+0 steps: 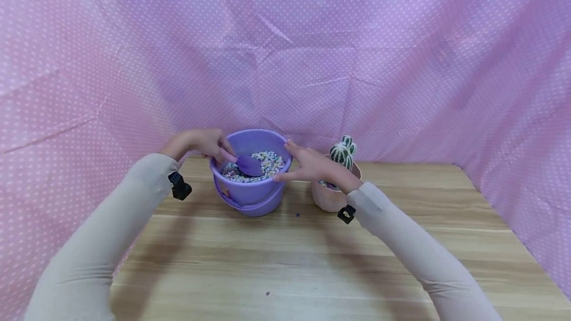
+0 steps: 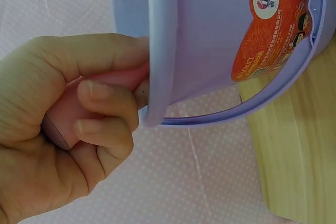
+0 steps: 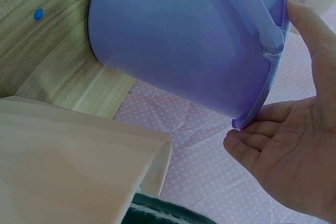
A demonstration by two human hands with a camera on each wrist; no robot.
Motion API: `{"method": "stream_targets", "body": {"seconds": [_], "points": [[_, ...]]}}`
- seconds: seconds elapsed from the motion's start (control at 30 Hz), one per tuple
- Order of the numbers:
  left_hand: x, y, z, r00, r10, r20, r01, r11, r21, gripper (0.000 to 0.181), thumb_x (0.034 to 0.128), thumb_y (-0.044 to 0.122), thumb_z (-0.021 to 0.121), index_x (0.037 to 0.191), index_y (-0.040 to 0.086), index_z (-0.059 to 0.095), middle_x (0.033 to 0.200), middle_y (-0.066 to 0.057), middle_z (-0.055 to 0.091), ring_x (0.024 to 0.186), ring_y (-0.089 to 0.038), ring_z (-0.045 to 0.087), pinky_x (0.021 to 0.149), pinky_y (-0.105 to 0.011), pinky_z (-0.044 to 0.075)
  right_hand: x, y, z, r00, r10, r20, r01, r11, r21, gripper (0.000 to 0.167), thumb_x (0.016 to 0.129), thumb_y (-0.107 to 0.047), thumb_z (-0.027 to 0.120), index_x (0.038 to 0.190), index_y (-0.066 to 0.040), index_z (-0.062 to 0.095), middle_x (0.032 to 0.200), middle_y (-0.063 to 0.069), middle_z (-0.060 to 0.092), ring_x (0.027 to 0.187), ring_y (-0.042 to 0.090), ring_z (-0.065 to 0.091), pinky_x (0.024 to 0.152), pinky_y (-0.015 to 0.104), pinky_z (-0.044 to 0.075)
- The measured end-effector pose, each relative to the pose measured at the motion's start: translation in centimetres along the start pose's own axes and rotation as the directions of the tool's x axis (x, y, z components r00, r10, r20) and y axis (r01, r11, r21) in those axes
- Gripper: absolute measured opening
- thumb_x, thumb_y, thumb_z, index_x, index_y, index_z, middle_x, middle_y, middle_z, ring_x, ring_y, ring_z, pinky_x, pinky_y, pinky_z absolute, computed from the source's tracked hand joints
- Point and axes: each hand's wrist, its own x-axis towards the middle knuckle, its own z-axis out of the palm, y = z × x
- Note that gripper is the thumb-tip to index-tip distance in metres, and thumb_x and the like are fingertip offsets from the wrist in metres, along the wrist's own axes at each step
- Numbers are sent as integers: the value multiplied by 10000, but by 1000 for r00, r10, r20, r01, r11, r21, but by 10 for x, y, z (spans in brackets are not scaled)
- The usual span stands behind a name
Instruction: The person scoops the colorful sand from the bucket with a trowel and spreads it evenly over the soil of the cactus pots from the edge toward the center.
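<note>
A purple bucket (image 1: 250, 193) stands upright on the wooden table, with small multicoloured pebbles (image 1: 271, 161) inside. My left hand (image 1: 207, 142) reaches over its left rim and grips the pink handle (image 2: 107, 80) of a small shovel. The shovel's purple blade (image 1: 249, 166) lies at the pebbles; whether it is sunk into them I cannot tell. At the bucket's right rim, my right hand (image 1: 310, 162) is spread, thumb and fingertips touching the edge. In the left wrist view, fingers curl round the handle, and the bucket wall hides the blade.
Right of the bucket, partly behind my right wrist, stands a pale pink pot (image 1: 327, 199) with a cactus (image 1: 341, 152). A stray blue pebble (image 3: 38, 13) lies on the table (image 1: 285, 256), and a dark reddish one (image 1: 267, 293) lies nearer. Pink dotted cloth (image 1: 308, 73) hangs behind.
</note>
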Motion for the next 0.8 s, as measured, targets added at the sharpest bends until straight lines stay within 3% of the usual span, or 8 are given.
{"method": "stream_targets", "body": {"seconds": [0.13,0.27,0.4,0.63,0.8], "points": [[4,-5,1,1000,1,-9,-1,1000,-28,424,843,3,679,1266,19,701,1121,-139,755,489,-47,336,483,-200,302,0,0,0,1000,5,1,-5,1000,5,1176,813,-745,675,1631,-79,157,1714,78,16,1554,344,204,1242,489,267],[7,-6,3,999,-12,-34,10,999,-48,384,867,23,696,1251,34,717,978,-93,748,506,-59,346,488,-205,318,0,0,-1,1000,1,-2,-1,1000,9,1177,815,-741,678,1630,-72,155,1714,90,17,1552,341,215,1238,488,277],[13,-5,10,999,22,-44,-25,997,-78,347,913,109,722,1252,34,718,826,-40,698,534,-60,390,513,-207,357,0,-1,-2,1000,4,-7,-4,1000,-1,1163,821,-736,676,1632,-83,157,1714,83,16,1552,361,205,1239,502,268],[17,-7,16,997,33,-73,-40,994,-100,322,941,153,724,1239,31,722,796,-56,702,517,-53,381,508,-196,360,-1,-2,-2,1000,-2,-17,2,1000,2,1157,819,-719,692,1629,-78,168,1711,98,36,1549,360,215,1238,504,271],[15,-7,19,997,34,-66,-43,991,-127,345,934,154,729,1253,23,710,644,2,599,506,-61,422,493,-199,394,-2,1,0,1000,-3,-28,4,1000,8,1164,814,-717,698,1627,-71,171,1706,116,59,1557,363,190,1247,515,236]]}}
